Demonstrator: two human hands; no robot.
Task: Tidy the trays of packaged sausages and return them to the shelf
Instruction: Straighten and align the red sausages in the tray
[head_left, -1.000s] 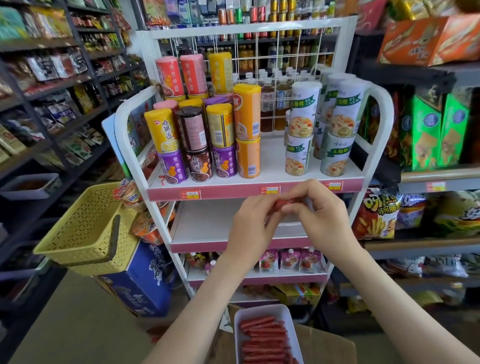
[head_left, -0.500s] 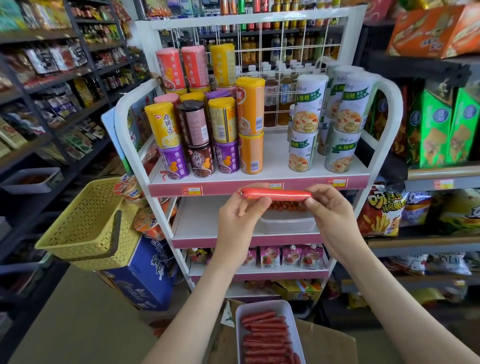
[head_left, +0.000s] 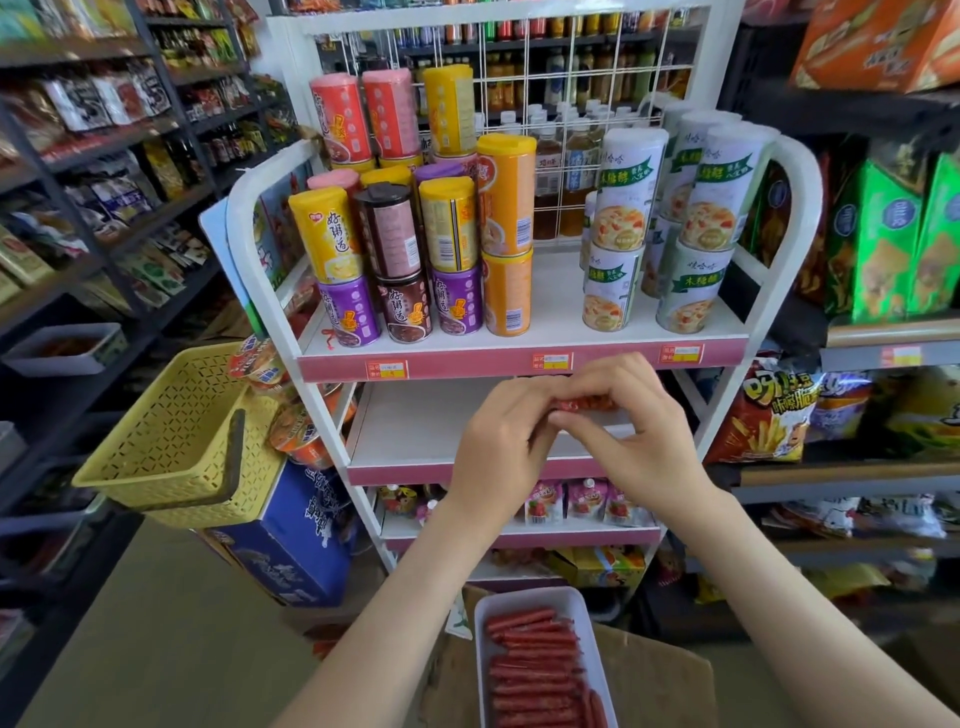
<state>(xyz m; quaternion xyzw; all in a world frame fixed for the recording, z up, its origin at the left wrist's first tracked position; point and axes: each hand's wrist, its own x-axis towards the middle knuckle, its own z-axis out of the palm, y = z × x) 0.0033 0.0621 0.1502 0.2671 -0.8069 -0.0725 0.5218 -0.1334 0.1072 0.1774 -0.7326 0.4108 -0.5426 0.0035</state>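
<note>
Packaged sausage (head_left: 586, 404) pinched from either side, long axis left to right, in front of the middle shelf (head_left: 415, 426). Left grip (head_left: 498, 441) and right grip (head_left: 641, 431) curled on it, equally near. Tray of sausages (head_left: 530, 598) well below, toward the body.

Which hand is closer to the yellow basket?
Left. The left hand is right of the yellow basket; the right hand sits farther right, beyond it. Both pinch one sausage.

Yellow can (head_left: 326, 236) reads "好粥道"; white-and-green can (head_left: 693, 288) reads "木糖醇"; price tags (head_left: 387, 370) unreadable
</note>
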